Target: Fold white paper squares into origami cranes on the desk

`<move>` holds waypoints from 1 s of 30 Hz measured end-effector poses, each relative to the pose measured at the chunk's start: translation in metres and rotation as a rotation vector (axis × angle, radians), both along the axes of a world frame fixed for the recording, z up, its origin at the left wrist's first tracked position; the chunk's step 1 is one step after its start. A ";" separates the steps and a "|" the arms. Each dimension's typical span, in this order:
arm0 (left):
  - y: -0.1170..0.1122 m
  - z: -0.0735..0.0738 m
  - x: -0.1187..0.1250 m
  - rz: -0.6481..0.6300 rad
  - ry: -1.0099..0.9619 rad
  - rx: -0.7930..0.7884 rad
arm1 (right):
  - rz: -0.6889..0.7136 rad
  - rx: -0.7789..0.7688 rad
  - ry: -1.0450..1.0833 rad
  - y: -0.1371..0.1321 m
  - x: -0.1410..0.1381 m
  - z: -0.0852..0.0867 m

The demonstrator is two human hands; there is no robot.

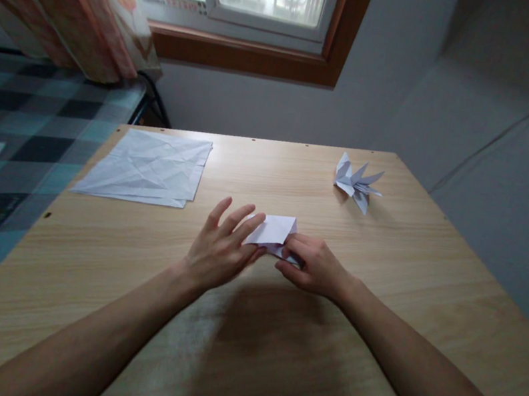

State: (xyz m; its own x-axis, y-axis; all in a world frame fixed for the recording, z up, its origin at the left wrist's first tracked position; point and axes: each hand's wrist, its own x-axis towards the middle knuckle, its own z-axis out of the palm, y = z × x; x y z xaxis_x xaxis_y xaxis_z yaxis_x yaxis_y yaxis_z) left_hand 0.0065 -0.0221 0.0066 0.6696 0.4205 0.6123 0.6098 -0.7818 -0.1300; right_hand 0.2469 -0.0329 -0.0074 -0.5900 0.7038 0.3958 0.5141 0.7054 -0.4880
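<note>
Stack: over at the counter's 10 o'clock, a loose stack of creased white paper sheets [147, 168] lies flat, well apart from the action.
Left hand: the left hand [223, 245] is open, fingers spread and stretched toward 1 o'clock, and its fingertips [253, 223] rest on the near-left edge of the paper. It is pressing, not gripping.
Paper: dead centre, the small white folded paper piece [275, 230] sits low on the pale wooden counter [267, 361], between the two hands, with its long axis running roughly 9 to 3 o'clock.
Right hand: the right hand [314, 267] is curled, pinching the piece's lower right corner. The piece lies at its 11 o'clock.
Nearer hand: both touch it, but only the right has a grip.
Model: up at 1 o'clock, a spiky white folded paper model [355, 183] stands alone, well apart.
</note>
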 end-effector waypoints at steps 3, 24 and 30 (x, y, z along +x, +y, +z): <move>0.001 -0.001 0.000 -0.011 -0.032 0.029 | -0.016 0.003 0.023 -0.002 -0.003 -0.002; 0.020 -0.010 -0.002 0.152 -0.306 -0.375 | 0.103 0.183 -0.014 0.000 -0.014 -0.012; 0.016 -0.007 -0.002 -0.041 -0.338 -0.352 | 0.183 0.165 -0.090 -0.006 -0.016 -0.006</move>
State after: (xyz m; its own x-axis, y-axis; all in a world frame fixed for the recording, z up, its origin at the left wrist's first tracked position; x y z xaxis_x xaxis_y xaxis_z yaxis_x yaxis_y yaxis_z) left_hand 0.0050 -0.0058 -0.0003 0.4787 0.6182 0.6235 0.5399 -0.7673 0.3462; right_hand 0.2305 -0.0391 -0.0138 -0.7393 0.5128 0.4364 0.4070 0.8566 -0.3171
